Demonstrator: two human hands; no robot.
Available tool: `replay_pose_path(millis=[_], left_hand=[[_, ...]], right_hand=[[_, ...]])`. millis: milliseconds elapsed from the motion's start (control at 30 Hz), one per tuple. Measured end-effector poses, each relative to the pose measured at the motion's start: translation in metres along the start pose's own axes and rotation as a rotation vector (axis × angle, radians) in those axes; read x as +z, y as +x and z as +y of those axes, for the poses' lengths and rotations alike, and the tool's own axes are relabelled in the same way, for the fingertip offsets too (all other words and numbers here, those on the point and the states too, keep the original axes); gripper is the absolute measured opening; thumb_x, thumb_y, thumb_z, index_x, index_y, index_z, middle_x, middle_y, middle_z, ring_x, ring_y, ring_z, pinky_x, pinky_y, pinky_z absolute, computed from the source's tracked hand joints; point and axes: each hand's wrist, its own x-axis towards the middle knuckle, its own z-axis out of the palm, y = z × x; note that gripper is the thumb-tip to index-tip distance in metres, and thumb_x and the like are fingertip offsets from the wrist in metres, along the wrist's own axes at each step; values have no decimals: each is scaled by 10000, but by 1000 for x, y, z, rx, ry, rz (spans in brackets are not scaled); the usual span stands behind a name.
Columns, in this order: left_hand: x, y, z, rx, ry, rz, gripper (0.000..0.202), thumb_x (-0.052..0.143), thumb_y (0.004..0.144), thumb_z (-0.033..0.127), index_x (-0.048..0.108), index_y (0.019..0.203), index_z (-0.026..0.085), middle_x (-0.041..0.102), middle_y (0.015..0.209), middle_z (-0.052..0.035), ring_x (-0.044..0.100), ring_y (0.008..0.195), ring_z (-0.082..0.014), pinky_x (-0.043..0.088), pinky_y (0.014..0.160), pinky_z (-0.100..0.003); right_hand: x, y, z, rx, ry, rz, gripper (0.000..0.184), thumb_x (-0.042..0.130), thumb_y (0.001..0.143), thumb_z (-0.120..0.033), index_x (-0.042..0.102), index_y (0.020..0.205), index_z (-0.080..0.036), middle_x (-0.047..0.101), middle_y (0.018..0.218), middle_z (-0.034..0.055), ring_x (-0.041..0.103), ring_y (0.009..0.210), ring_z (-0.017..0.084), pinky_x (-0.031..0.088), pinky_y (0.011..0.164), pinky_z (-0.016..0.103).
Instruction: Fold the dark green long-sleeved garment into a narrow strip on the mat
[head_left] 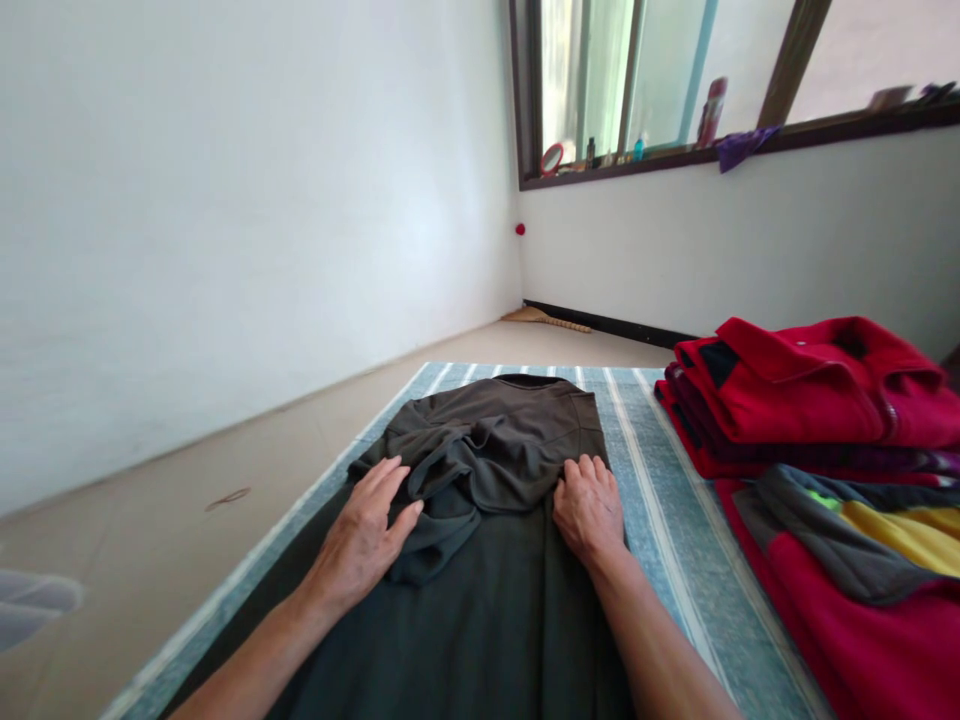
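Nearest, a dark olive garment [480, 630] lies on a striped blue mat [667, 520], its top folded over. The left hand [360, 535] and right hand [589, 510] press open on it. Stacked red jackets [810, 400] sit just beside; bottles [711, 112] stand on the windowsill [825, 130].

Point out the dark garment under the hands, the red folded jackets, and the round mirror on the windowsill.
Dark garment [457, 455], head view, folded sleeve.
Red folded jackets [795, 350], head view, top jacket's collar.
Round mirror [552, 158], head view, mirror's face.
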Motion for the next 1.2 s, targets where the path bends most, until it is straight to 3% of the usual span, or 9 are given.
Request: replay_pose_path(millis=[367, 1200], left_hand=[[13, -9, 2, -72, -23, 16, 545, 372, 905, 521, 587, 1144, 81, 588, 1249, -197, 556, 1179, -285, 450, 1026, -435], [13, -10, 2, -103, -45, -3, 474, 406, 885, 498, 613, 1111, 136, 598, 1257, -158, 577, 1156, -278, 466, 1009, -424]], right_hand=[[1, 1, 0, -2, -7, 1, 282, 432, 886, -219, 651, 1046, -141, 602, 1178, 150, 454, 1192, 298, 324, 956, 385], [-1, 0, 0, 0, 4, -1, 286, 433, 885, -214, 657, 1047, -137, 603, 1184, 157, 457, 1195, 302, 331, 948, 388]])
